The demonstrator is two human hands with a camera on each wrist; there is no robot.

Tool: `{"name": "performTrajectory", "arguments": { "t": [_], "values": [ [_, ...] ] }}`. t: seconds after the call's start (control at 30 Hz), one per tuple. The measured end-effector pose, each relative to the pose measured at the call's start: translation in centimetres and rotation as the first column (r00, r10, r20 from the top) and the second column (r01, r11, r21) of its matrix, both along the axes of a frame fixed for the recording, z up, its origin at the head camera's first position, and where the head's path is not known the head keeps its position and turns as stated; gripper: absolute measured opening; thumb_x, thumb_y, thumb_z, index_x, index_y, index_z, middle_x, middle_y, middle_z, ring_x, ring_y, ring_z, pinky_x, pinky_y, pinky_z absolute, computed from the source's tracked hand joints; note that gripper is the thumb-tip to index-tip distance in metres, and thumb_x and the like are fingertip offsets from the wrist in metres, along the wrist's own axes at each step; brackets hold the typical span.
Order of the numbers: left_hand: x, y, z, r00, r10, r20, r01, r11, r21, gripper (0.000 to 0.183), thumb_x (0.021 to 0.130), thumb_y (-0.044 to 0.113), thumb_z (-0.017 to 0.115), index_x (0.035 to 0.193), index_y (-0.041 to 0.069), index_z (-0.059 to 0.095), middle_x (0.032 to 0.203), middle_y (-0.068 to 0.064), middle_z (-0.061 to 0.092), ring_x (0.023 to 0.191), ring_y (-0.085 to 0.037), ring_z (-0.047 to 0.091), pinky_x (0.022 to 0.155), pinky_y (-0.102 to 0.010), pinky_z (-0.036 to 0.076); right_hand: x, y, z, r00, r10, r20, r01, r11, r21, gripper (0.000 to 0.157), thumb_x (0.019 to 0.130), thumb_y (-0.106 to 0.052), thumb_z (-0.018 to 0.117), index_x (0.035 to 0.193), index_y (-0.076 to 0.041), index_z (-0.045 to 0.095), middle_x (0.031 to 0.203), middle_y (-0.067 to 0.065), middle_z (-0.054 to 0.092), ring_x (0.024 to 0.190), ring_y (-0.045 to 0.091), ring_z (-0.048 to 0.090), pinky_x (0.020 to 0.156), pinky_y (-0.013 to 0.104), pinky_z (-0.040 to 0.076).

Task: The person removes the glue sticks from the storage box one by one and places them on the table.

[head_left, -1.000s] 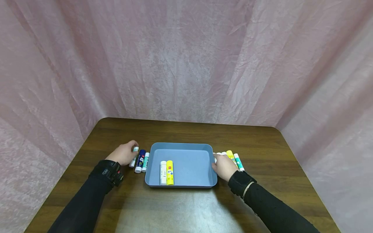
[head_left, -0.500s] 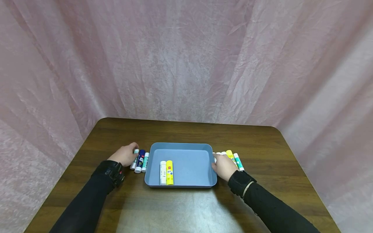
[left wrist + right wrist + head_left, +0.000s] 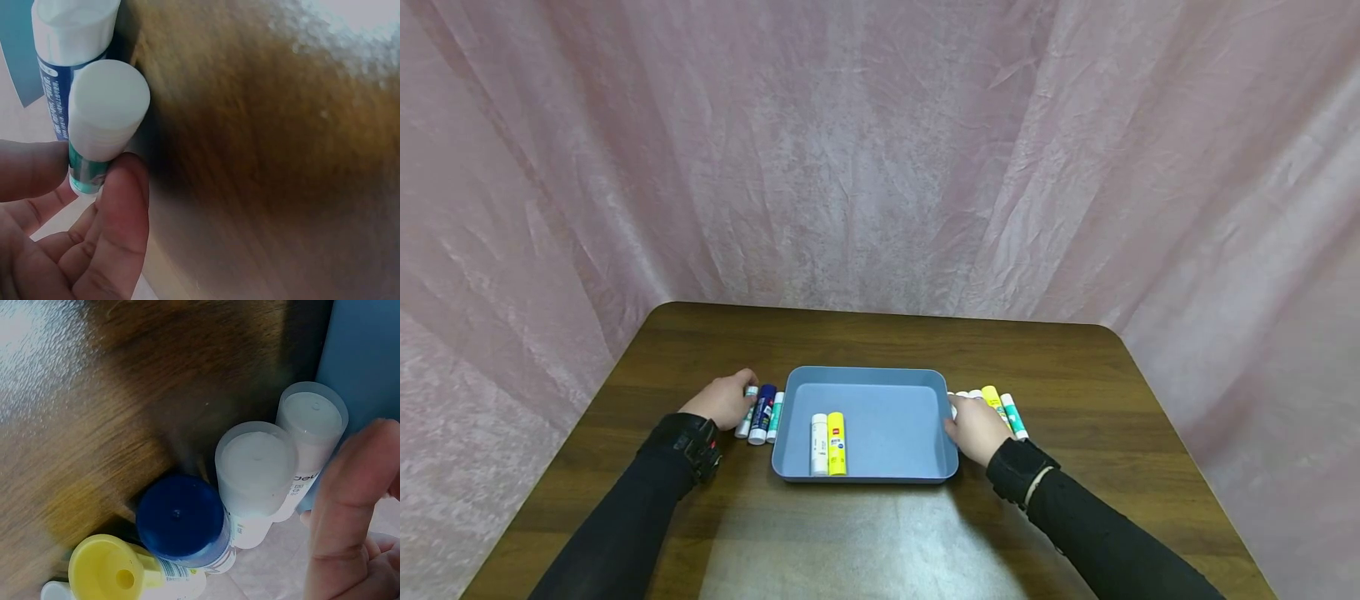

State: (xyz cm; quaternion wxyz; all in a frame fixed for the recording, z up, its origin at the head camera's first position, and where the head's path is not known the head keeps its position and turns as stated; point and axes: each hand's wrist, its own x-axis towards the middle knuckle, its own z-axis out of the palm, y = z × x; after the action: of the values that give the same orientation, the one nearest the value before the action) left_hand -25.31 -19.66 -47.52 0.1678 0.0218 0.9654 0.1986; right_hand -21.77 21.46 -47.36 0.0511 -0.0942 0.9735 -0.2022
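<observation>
My left hand [image 3: 724,402] pinches a white-and-green glue stick [image 3: 109,109] between thumb and fingers. In the left wrist view its white end faces the camera, close beside a dark blue glue stick [image 3: 762,414]. Another green-and-white glue stick [image 3: 776,417] lies between that one and the blue tray [image 3: 865,373]. My right hand [image 3: 977,429] is at the tray's right wall, with a fairly straight digit by the rim. Beside it a row of glue sticks shows in the right wrist view: two with white caps [image 3: 257,462], one blue-capped [image 3: 181,519], one yellow [image 3: 103,569].
Inside the tray, a white glue stick [image 3: 819,445] and a yellow glue stick [image 3: 837,444] lie side by side near the front left. A teal-and-white glue stick [image 3: 1014,417] ends the right row. Pink curtain [image 3: 880,167] hangs behind the wooden table [image 3: 865,337].
My left hand has shifted slightly right and toward me, bringing its glue stick close alongside the dark blue one. My right hand has stayed almost still.
</observation>
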Motion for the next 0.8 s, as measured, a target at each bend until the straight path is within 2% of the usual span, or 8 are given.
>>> {"name": "performTrajectory", "arguments": {
  "t": [0.13,0.43,0.63,0.8],
  "values": [
    [0.08,0.11,0.11,1.0,-0.005,0.011,0.005,1.0,0.001,0.035,0.106,0.019,0.052,0.138,0.004,0.051,0.124,-0.024,0.065,0.095,-0.028,0.063,0.081,-0.045,0.051,0.07,0.01,0.03,1.0,0.008,-0.009,-0.008,1.0,-0.008,0.042,0.094,-0.009,0.069,0.133,0.007,0.063,0.077,0.008,0.068,0.058,0.014,0.057,0.053,0.025,0.045],
    [-0.13,0.02,-0.4,0.999,-0.034,-0.001,0.034,0.999,-0.007,0.035,0.106,0.019,0.051,0.137,0.004,0.053,0.124,-0.023,0.067,0.095,-0.027,0.063,0.082,-0.044,0.051,0.15,-0.07,0.12,1.0,0.004,0.0,-0.004,1.0,-0.009,0.043,0.094,-0.01,0.069,0.133,0.007,0.062,0.081,0.01,0.07,0.059,0.014,0.058,0.053,0.026,0.045],
    [0.07,0.26,-0.2,0.999,-0.037,-0.001,0.037,0.999,-0.01,0.037,0.107,0.019,0.049,0.14,0.004,0.053,0.132,-0.025,0.063,0.114,-0.035,0.063,0.096,-0.055,0.049,0.02,-0.13,0.15,1.0,-0.008,0.01,0.008,1.0,0.003,0.043,0.094,-0.01,0.069,0.133,0.006,0.062,0.08,0.009,0.07,0.059,0.015,0.058,0.053,0.026,0.044],
    [0.26,0.4,-0.1,0.999,-0.039,-0.006,0.039,0.999,-0.005,0.038,0.107,0.018,0.047,0.142,0.004,0.053,0.136,-0.026,0.061,0.124,-0.041,0.06,0.101,-0.059,0.047,-0.09,-0.11,0.02,1.0,-0.01,0.014,0.01,1.0,0.007,0.044,0.094,-0.011,0.07,0.134,0.006,0.062,0.085,0.011,0.072,0.061,0.015,0.059,0.055,0.027,0.046]
  ]
}}
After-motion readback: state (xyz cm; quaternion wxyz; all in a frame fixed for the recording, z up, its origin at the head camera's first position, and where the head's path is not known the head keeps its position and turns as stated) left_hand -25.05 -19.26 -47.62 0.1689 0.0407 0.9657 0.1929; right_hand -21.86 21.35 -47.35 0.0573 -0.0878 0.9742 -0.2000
